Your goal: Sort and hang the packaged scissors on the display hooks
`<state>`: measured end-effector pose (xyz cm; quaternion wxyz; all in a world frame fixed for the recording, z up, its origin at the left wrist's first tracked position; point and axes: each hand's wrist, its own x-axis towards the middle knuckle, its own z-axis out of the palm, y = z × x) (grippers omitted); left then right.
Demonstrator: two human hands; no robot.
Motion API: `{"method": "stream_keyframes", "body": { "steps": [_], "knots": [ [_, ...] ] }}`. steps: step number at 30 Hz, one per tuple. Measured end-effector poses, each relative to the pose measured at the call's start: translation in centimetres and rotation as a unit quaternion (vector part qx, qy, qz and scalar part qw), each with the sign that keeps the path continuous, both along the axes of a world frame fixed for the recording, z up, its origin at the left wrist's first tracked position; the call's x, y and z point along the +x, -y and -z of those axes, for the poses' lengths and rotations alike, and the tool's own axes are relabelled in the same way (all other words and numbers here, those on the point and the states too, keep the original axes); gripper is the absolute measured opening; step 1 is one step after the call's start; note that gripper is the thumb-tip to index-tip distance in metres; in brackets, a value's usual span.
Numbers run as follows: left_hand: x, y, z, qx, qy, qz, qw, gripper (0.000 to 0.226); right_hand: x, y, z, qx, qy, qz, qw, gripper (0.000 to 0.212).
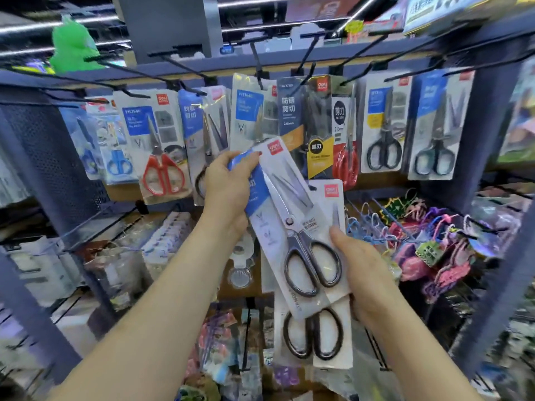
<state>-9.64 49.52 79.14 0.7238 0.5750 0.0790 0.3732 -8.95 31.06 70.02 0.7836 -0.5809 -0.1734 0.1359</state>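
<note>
**Two scissor packs in hand, none hung yet**

Both forearms reach up from the bottom edge toward the rack. Left hand (228, 183) grips the upper blue part of the front scissor pack (289, 224), thumb on the face, fingers wrapped behind. Right hand (367, 270) holds the lower right side, thumb pressed on the card by the black handles; it also seems to carry the second pack (318, 337) lying behind and lower, partly covered by the front one. Front pack is tilted, top end leaning left toward the shelf, held in front of the hanging row, not touching a hook.

Step, as I read it: sorting, separating the front pack from the stack and choosing a hook. Hook row (260, 68) above carries hanging packs; a similar blue-labelled, black-handled pack (208, 140) hangs just behind the left hand, likely the match.

Next move needs the pack turned upright, its top hang hole lined up with the hook tip, then slid on. The hole isn't visible here. Right hand must hold on to the second pack.
</note>
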Motion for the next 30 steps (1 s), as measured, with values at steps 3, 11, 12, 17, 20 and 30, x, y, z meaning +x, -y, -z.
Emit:
{"method": "stream_keyframes", "body": {
  "steps": [3, 11, 12, 17, 20, 30],
  "knots": [
    [0.3, -0.5, -1.7, 0.066, 0.045, -0.036, 0.996, 0.017, 2.1, -0.1, -0.8, -0.022, 0.114, 0.03, 0.993, 0.052],
    [-1.2, -4.3, -5.7, 0.197, 0.038, -0.097, 0.975, 0.021, 5.8, -0.1, -2.8, -0.034, 0.259, 0.162, 0.952, 0.061],
    [-1.5, -4.9, -5.8, 0.208, 0.021, -0.098, 0.973, 0.021, 6.1, 0.0, -2.9, -0.03, 0.265, 0.17, 0.949, 0.06],
    [-3.7, -8.6, -6.7, 0.263, -0.016, -0.15, 0.953, 0.019, 6.3, -0.1, -4.3, -0.031, 0.295, 0.152, 0.943, 0.058],
    [-4.1, -10.3, -8.2, 0.289, -0.001, -0.188, 0.939, 0.025, 6.3, -1.1, -5.1, -0.023, 0.309, 0.124, 0.943, 0.06],
    [-0.6, -11.7, -9.9, 0.338, -0.013, -0.269, 0.902, 0.019, 6.7, -6.1, -6.2, 0.034, 0.324, 0.026, 0.945, 0.079]
  ]
}}
